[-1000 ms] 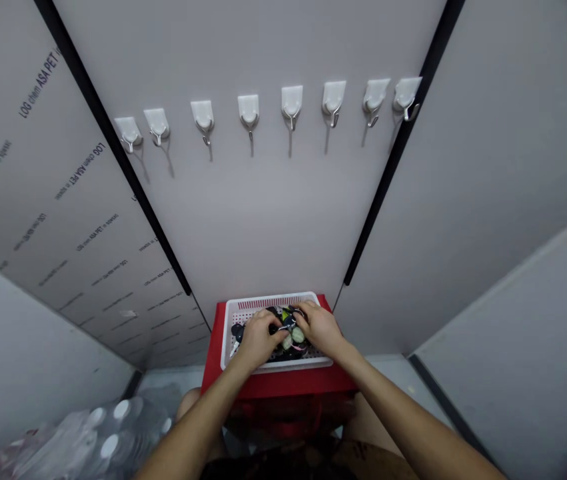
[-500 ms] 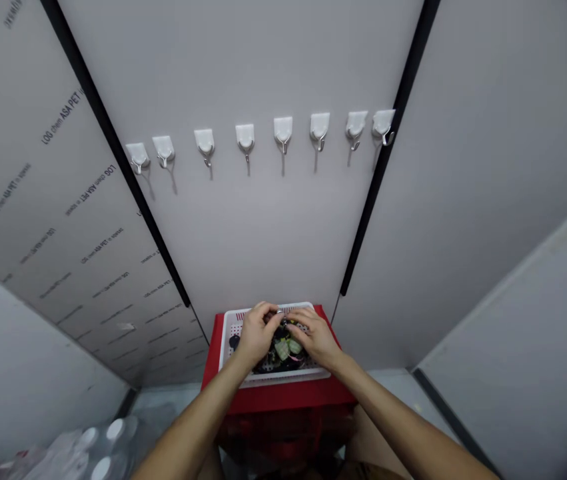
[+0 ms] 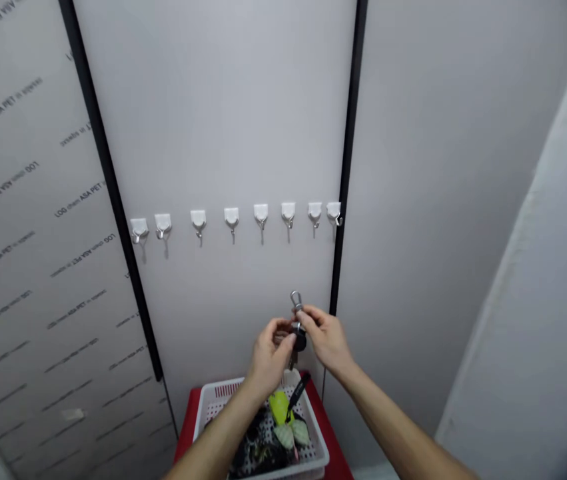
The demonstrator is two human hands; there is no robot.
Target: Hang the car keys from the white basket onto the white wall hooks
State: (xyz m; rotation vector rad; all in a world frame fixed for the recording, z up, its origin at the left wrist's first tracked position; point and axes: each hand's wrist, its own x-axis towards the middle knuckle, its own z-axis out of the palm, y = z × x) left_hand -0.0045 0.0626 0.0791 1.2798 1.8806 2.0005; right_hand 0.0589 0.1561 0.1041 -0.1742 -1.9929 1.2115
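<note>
A keychain with a silver carabiner clip (image 3: 296, 299) and a dark round fob (image 3: 300, 340) is held up between both hands, above the basket. My right hand (image 3: 324, 333) pinches it just below the clip. At the lower part, by the fob, the fingers of my left hand (image 3: 272, 352) are closed on it. Below the hands is a white perforated basket (image 3: 319, 445) holding dark items, a bright yellow-green piece (image 3: 278, 407), a black strap (image 3: 298, 392) and pale green leaf shapes (image 3: 292, 434).
Several white adhesive hooks (image 3: 261, 213) run in a row across the grey wall panel (image 3: 213, 100), with nothing hanging on them. Black strips (image 3: 348, 133) border the panel. The basket rests on a red stand (image 3: 332, 460).
Both hands have risen out of the basket with the keychain, which now shows clearly. The view has tilted up and shifted, so the hooks sit lower in the picture.
</note>
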